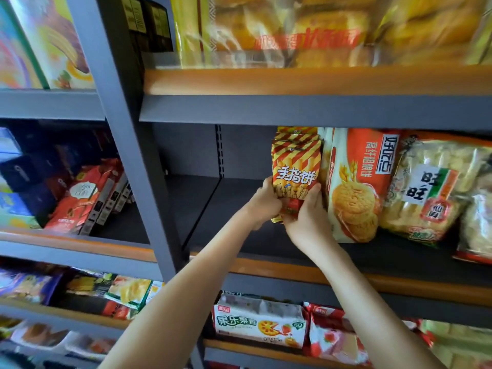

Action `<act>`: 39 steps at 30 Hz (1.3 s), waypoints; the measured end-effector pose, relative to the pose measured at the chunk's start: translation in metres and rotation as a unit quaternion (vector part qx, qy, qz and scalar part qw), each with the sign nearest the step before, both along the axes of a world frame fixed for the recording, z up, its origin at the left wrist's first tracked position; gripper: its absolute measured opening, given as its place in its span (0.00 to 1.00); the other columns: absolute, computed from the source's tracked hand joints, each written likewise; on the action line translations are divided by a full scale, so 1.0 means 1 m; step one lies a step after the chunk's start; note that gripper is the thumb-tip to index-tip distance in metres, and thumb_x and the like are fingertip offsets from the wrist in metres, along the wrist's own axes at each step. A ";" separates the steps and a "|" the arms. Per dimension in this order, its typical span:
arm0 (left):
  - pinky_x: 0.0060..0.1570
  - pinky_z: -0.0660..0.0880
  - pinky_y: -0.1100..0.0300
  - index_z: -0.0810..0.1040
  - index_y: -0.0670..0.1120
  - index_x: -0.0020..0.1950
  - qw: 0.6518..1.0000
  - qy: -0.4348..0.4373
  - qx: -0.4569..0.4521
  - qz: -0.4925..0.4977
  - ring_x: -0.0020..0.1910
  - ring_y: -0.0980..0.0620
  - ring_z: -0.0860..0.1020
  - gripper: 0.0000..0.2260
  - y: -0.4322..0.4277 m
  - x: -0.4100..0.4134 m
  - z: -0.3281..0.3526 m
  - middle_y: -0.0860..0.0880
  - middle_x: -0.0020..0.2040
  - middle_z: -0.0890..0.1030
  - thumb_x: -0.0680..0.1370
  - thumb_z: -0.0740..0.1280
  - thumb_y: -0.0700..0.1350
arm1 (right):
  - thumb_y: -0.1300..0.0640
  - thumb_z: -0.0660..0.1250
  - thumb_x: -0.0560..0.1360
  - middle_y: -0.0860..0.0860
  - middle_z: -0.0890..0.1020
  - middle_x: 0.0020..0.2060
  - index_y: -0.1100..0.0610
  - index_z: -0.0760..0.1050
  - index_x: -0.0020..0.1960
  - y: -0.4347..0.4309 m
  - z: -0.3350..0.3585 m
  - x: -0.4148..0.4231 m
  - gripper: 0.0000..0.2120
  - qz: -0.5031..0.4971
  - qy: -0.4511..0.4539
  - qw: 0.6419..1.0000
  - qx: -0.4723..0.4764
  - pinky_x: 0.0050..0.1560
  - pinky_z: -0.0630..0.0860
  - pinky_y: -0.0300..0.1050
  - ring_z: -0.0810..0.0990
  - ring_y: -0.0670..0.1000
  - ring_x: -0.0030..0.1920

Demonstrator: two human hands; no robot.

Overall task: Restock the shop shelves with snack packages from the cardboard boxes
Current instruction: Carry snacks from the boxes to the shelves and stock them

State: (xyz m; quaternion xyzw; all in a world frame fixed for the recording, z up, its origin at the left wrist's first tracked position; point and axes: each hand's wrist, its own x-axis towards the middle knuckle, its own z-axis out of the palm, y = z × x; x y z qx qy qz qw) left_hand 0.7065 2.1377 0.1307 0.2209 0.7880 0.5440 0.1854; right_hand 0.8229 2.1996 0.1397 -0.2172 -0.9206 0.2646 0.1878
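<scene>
Both forearms reaching up to the middle shelf, finger-biscuit packs getting squared up

Biggest thing first: the grey shelf (pixel 239 217) is bare off to the left of the hands, while just right of them stands a tall orange oat-biscuit bag (pixel 356 182), then a rice-cracker bag (pixel 431 187) further right. Between the hands is a stack of red-and-yellow striped finger-biscuit packs (pixel 295 166), upright, long axis vertical, touching the orange bag's left edge. Left hand (pixel 266 202) clasps the lower left corner, right hand (pixel 308 209) grips the bottom right, both about equally close. I'd guess they just need nudging back; can't tell if the bottoms are resting down yet.
</scene>
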 end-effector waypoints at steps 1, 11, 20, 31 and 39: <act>0.58 0.77 0.46 0.62 0.55 0.71 1.000 0.000 -0.003 0.004 0.63 0.47 0.75 0.29 0.000 -0.006 -0.005 0.49 0.63 0.75 0.72 0.68 0.46 | 0.51 0.65 0.77 0.56 0.45 0.77 0.63 0.32 0.76 -0.002 0.000 0.002 0.46 0.005 0.002 1.000 -0.005 0.72 0.58 0.50 0.55 0.58 0.75; 0.53 0.73 0.61 0.72 0.47 0.67 0.966 0.174 -0.002 0.193 0.58 0.52 0.77 0.16 -0.032 0.080 0.024 0.50 0.61 0.78 0.79 0.64 0.46 | 0.64 0.67 0.72 0.59 0.74 0.58 0.63 0.71 0.63 -0.010 -0.006 0.022 0.20 0.118 0.210 0.969 0.056 0.61 0.68 0.48 0.71 0.60 0.61; 0.45 0.75 0.60 0.78 0.54 0.48 0.873 0.142 0.144 0.444 0.42 0.55 0.80 0.11 -0.099 0.222 -0.048 0.53 0.45 0.82 0.78 0.62 0.38 | 0.63 0.63 0.74 0.54 0.79 0.49 0.60 0.76 0.52 -0.056 -0.057 0.085 0.08 0.425 0.219 0.875 -0.078 0.52 0.67 0.41 0.74 0.55 0.52; 0.47 0.77 0.58 0.78 0.47 0.53 0.565 -0.132 0.057 0.813 0.47 0.51 0.80 0.07 -0.203 0.487 -0.201 0.48 0.49 0.82 0.78 0.62 0.42 | 0.56 0.65 0.77 0.51 0.80 0.46 0.58 0.77 0.55 -0.213 -0.198 0.250 0.09 0.693 -0.319 0.636 -0.114 0.54 0.74 0.47 0.79 0.52 0.51; 0.58 0.75 0.48 0.77 0.47 0.53 0.309 -0.350 0.075 0.881 0.56 0.42 0.78 0.08 -0.196 0.718 -0.330 0.42 0.55 0.81 0.78 0.60 0.43 | 0.54 0.64 0.77 0.52 0.79 0.49 0.53 0.75 0.52 -0.280 -0.292 0.396 0.05 0.708 -0.480 0.518 0.000 0.50 0.76 0.47 0.79 0.54 0.52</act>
